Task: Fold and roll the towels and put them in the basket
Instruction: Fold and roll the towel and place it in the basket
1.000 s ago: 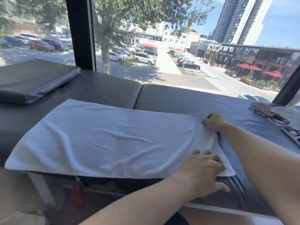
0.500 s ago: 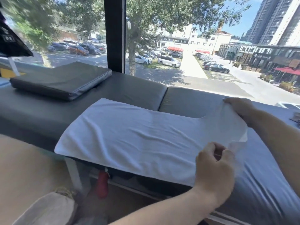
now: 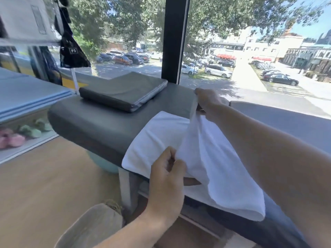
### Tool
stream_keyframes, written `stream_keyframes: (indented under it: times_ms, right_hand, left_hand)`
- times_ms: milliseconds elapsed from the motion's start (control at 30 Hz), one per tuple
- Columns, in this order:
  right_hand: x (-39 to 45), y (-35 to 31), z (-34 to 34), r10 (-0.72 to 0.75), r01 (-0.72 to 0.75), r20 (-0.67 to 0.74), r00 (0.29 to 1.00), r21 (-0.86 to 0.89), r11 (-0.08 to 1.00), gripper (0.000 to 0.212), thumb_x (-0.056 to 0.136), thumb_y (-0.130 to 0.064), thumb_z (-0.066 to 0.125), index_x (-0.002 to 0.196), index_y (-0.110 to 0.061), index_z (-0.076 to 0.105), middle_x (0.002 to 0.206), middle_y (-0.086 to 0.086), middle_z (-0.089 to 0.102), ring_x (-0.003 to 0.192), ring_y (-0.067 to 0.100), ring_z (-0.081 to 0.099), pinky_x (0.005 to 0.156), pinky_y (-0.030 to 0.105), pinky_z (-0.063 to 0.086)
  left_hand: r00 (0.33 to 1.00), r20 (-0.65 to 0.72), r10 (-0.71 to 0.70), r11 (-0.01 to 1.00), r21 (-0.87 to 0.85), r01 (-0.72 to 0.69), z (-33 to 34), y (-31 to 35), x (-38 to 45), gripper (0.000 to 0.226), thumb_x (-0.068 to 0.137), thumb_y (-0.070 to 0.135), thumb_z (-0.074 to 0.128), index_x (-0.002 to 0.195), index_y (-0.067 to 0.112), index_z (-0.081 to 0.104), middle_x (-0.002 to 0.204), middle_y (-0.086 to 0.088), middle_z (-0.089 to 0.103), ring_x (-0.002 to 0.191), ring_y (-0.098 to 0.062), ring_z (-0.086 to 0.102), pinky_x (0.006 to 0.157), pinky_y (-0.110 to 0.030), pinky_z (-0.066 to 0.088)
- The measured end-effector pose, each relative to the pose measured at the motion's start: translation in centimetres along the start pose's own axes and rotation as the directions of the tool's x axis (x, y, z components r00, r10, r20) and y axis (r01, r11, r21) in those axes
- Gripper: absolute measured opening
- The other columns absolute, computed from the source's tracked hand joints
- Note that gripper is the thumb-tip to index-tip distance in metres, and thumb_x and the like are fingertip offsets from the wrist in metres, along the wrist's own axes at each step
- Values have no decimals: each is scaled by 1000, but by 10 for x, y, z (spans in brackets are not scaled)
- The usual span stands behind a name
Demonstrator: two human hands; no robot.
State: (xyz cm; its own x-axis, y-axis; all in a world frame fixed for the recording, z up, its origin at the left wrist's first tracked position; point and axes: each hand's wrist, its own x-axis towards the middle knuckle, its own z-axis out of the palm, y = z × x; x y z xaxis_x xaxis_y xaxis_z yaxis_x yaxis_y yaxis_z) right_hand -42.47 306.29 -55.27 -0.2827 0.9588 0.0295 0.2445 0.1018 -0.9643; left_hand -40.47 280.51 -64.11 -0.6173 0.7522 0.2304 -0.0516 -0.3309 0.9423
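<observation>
Both hands, left hand (image 3: 166, 176) and right hand (image 3: 207, 101), pinch the white towel (image 3: 206, 158) in a tight grip over the bench (image 3: 100, 122).

Sunlit window (image 3: 250, 51), grey padded bench (image 3: 100, 120), wooden floor (image 3: 44, 185)

Padded dark grey bench (image 3: 100, 122) runs along the window. A flat dark cushion (image 3: 123, 90) lies at its far left corner. A white towel (image 3: 161, 133) lies across the bench from far edge to near edge, overhanging the near edge, its right part lifted off.
</observation>
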Motion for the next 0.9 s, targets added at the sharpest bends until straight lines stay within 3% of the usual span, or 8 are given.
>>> stream_keyframes:
  times_ms: [67,133,333,400,533,667,800,900]
  right_hand:
    - [2,4,28,-10,11,35,999,-24,1000,18,90,-25,58,75,-16,58,71,10,57,58,21,54,45,21,38]
    - [3,4,50,-41,42,23,999,-59,997,29,89,-22,53,61,-19,45,60,7,55,55,22,51,47,23,38]
    - [3,2,87,-75,74,2,997,-120,990,22,81,-27,50,62,-16,49,66,12,63,57,27,57,56,30,48]
    - [5,4,94,-84,85,14,996,-160,983,24,82,-29,49,63,-15,52,65,11,66,57,27,59,60,34,53]
    - [8,9,106,-110,117,43,993,-218,969,34,85,-32,51,56,-16,50,59,12,66,54,27,59,63,41,58]
    - [8,10,112,-79,109,114,990,-291,950,50,95,-32,53,48,-14,54,45,8,61,44,25,55,55,30,48]
    - [4,8,117,-5,58,207,978,-248,967,32,98,-32,62,76,-7,63,63,11,64,45,23,56,41,21,41]
    - [-1,12,119,46,57,309,950,-316,947,25,99,-28,61,103,-4,66,77,8,68,52,19,61,45,22,45]
  left_hand:
    - [998,-52,-45,995,-86,40,-17,0,5,21,81,13,49,72,2,33,71,-22,37,69,-35,48,61,-53,55]
    - [996,-61,-58,985,-168,47,-33,4,11,17,78,11,46,70,3,34,70,-15,40,70,-30,49,64,-41,56]
    - [989,-90,-115,986,-133,102,-64,8,24,18,76,11,44,74,-6,41,77,-12,55,74,-30,56,62,-35,56]
    - [986,-107,-126,983,-148,109,-70,10,24,17,81,5,43,65,2,48,75,-9,57,73,-24,56,64,-35,57]
    - [970,-156,-185,976,-147,163,-83,6,26,53,90,-3,38,46,24,48,63,4,57,64,-13,57,61,-36,57]
    - [948,-214,-234,968,-142,207,-95,-5,28,28,88,0,41,61,9,39,73,-7,56,73,-22,57,62,-42,61]
    - [918,-282,-280,953,-196,231,-102,-14,30,20,86,3,40,67,9,41,82,-11,58,75,-23,57,61,-39,59]
    - [894,-291,-341,935,-206,289,-109,-23,32,25,93,11,43,85,-8,57,93,-15,69,80,-22,65,63,-41,61]
